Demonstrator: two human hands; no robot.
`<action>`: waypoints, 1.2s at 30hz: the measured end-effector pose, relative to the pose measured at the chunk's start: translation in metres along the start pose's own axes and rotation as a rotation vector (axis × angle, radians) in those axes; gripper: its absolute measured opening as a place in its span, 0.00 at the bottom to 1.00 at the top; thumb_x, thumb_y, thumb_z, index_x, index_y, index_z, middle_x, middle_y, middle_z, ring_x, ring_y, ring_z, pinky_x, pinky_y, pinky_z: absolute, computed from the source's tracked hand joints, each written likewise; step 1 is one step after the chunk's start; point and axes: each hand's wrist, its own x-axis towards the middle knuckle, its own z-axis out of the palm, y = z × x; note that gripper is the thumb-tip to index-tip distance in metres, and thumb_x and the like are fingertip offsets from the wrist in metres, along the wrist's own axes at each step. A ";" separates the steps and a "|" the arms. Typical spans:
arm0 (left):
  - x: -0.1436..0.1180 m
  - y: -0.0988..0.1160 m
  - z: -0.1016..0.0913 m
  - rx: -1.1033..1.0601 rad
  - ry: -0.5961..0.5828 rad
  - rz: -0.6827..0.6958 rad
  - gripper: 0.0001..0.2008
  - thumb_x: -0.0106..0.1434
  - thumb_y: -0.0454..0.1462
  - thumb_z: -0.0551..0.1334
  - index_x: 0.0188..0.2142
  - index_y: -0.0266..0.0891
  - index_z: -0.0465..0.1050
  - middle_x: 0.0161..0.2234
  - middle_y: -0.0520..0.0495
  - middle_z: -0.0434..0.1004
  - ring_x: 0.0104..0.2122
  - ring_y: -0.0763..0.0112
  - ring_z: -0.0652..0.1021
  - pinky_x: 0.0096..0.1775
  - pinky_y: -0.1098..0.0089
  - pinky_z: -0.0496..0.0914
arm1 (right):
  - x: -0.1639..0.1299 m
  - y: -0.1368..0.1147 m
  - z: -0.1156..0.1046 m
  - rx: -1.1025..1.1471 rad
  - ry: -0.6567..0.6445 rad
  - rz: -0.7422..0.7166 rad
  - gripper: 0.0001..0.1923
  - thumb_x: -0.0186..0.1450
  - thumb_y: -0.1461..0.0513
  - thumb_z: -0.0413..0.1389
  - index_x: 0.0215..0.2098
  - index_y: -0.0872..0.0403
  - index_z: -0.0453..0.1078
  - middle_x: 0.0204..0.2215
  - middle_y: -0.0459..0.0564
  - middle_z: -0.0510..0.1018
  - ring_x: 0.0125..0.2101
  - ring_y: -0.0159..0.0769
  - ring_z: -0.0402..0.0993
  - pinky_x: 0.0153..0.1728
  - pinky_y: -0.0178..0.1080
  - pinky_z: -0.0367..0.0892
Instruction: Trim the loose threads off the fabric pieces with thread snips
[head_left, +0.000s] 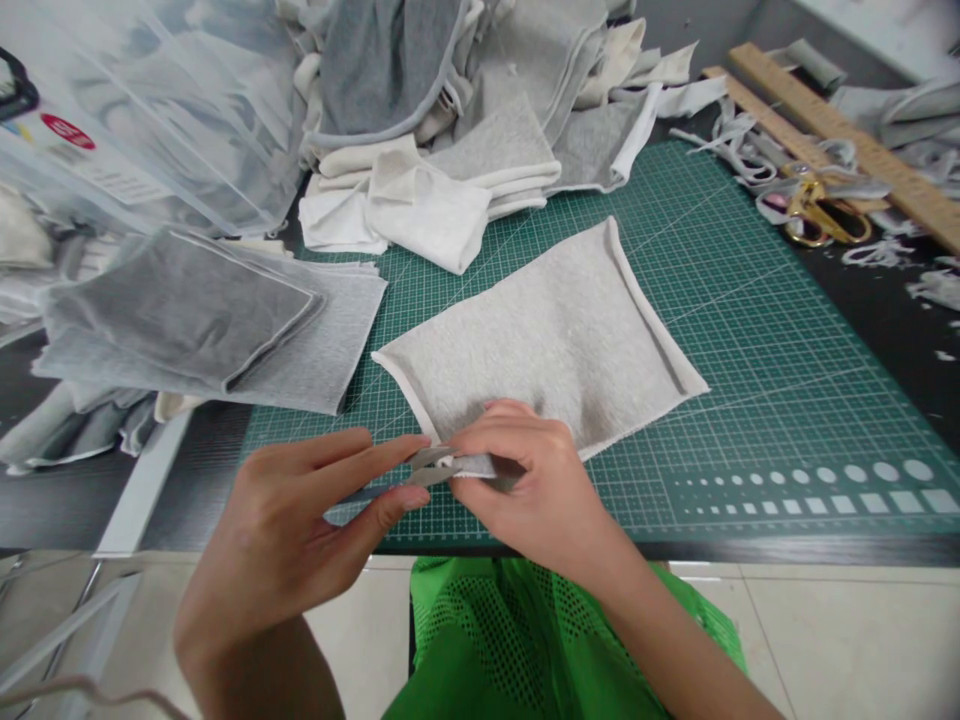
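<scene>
1. Nearest you, a green mesh garment (pixel 525 640) lies below the counter edge (pixel 750 550), with pale floor tiles to either side of it.
2. Your left hand (pixel 300 530) pinches thumb against forefinger on the near edge of the grey fabric piece (pixel 555 330); a thin grey strip seems to run between those fingers, though you cannot tell whether it is a tool or a trimmed edge.
3. Your right hand (pixel 525 480) is curled closed over the same near edge, its fingertips meeting the left hand's.
4. The grey fabric piece lies flat on the green cutting mat (pixel 750 330), its left and right edges rolled to show a white underside. Judging by this, the piece is laid out and work on its near edge is under way; the other edges look untouched.
5. To the left, flat grey pieces (pixel 202 320) sit stacked, half off the mat.
6. Further back, folded white and grey cloth (pixel 427 190) is heaped up, beside clear plastic bags (pixel 150 110).
7. Far right, gold-handled scissors (pixel 825 215) rest among fabric scraps, next to 2 wooden rulers (pixel 847 130).
</scene>
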 end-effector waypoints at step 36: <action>-0.002 0.000 -0.001 0.047 0.012 0.045 0.12 0.69 0.40 0.64 0.51 0.45 0.75 0.32 0.52 0.80 0.24 0.79 0.77 0.24 0.74 0.66 | 0.000 -0.001 -0.001 0.038 0.004 0.039 0.11 0.56 0.75 0.59 0.31 0.56 0.80 0.26 0.46 0.84 0.28 0.33 0.74 0.41 0.42 0.66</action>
